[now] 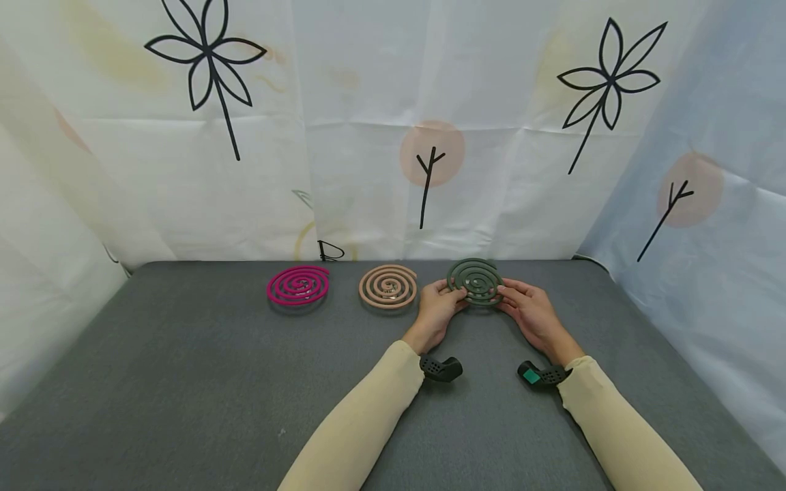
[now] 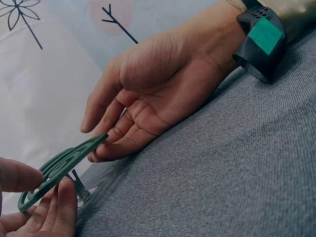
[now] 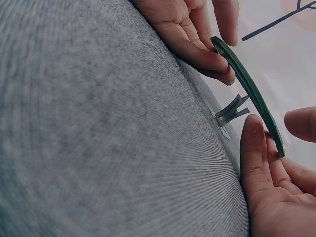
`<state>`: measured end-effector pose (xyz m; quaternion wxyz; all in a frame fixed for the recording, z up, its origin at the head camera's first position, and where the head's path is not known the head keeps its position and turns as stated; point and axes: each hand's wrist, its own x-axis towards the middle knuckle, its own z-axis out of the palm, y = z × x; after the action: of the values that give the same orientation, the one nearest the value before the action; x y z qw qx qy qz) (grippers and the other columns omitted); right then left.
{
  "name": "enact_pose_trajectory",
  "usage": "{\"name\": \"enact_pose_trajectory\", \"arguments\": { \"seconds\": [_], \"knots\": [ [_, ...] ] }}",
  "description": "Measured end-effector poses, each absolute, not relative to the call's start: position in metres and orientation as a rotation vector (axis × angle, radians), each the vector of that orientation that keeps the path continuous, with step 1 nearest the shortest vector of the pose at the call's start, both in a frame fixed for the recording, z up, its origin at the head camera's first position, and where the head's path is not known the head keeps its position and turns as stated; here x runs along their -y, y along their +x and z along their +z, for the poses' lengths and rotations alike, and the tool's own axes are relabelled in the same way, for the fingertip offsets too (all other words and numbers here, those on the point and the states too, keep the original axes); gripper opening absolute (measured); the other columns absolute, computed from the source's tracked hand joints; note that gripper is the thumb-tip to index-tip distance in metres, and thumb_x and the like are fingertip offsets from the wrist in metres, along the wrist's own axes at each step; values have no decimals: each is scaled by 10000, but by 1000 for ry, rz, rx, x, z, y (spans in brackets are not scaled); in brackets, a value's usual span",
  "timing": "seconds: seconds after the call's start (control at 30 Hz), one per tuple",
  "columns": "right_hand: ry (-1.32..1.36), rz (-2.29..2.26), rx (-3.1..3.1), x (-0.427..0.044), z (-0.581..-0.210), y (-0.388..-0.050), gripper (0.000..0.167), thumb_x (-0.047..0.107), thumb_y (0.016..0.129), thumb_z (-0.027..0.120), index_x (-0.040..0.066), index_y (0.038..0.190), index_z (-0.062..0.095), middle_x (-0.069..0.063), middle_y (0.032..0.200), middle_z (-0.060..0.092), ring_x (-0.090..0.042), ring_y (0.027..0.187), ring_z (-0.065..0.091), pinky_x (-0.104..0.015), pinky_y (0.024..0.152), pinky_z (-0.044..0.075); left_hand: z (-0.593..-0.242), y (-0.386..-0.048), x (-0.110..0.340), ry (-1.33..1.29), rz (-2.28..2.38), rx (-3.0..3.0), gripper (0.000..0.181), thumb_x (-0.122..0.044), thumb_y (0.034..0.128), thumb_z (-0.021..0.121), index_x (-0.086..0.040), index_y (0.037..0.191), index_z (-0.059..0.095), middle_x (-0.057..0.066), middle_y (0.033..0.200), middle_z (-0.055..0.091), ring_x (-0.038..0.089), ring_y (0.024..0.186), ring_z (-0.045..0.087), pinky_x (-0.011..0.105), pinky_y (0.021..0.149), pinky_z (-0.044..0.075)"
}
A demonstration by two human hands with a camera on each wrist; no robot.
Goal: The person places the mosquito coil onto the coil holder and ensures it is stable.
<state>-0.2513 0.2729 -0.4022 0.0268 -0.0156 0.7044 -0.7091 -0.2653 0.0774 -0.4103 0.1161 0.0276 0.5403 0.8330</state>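
Note:
A dark green mosquito coil (image 1: 475,282) is between both hands at the right back of the table, tilted in the wrist views. My left hand (image 1: 437,310) grips its left edge, thumb above and fingers below. At the opposite edge, my right hand (image 1: 535,315) has its fingers curled under the rim; in the right wrist view the thumb stands slightly off the upper face. Close beneath the coil is a small metal stand (image 3: 232,111) with forked prongs; whether they touch it is hard to tell.
To the left, a tan mosquito coil (image 1: 387,286) and a magenta mosquito coil (image 1: 298,285) sit raised above the grey tabletop (image 1: 202,382). White printed cloth (image 1: 362,184) hangs behind the table's back edge, with more cloth at both sides.

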Motion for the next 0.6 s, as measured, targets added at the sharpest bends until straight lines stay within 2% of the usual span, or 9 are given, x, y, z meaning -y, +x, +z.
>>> {"name": "enact_pose_trajectory", "arguments": {
  "seconds": [0.6],
  "knots": [
    [-43,-2164,-2178,-274,-402,-251,609,102,1080,504,-127,1554,200,-302,1573,257,-36,1097,557,-177,929,517,-412,-266,-78,64,2448,-1577,499,30,1022,554,131,1475,369,265,1354,570,324,1224,612,359,973,554]
  ]
}}
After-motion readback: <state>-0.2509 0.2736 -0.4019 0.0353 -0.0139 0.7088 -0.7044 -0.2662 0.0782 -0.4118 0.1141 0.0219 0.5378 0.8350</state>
